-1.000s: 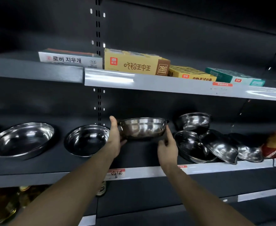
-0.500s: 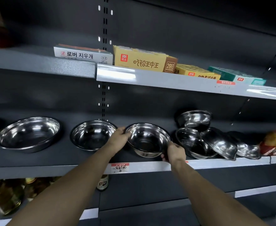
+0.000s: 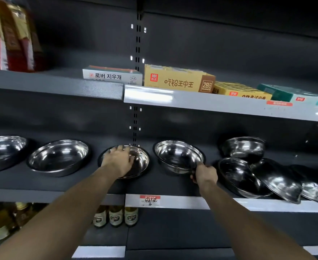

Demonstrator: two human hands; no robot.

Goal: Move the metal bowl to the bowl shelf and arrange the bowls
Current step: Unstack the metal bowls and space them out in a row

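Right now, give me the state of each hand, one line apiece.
Left hand: open, fingers spread, resting on the middle bowl.
Right hand: closed, gripping the near rim of the metal bowl just set on the bowl shelf.

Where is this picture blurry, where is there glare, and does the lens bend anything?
Head view: the red and gold packets at top left are smeared by blur; glare whitens the upper shelf's edge strip and glints off the bowls; the space under the upper shelf is dim; the wide lens bows the shelf lines and stretches both forearms toward the corners.
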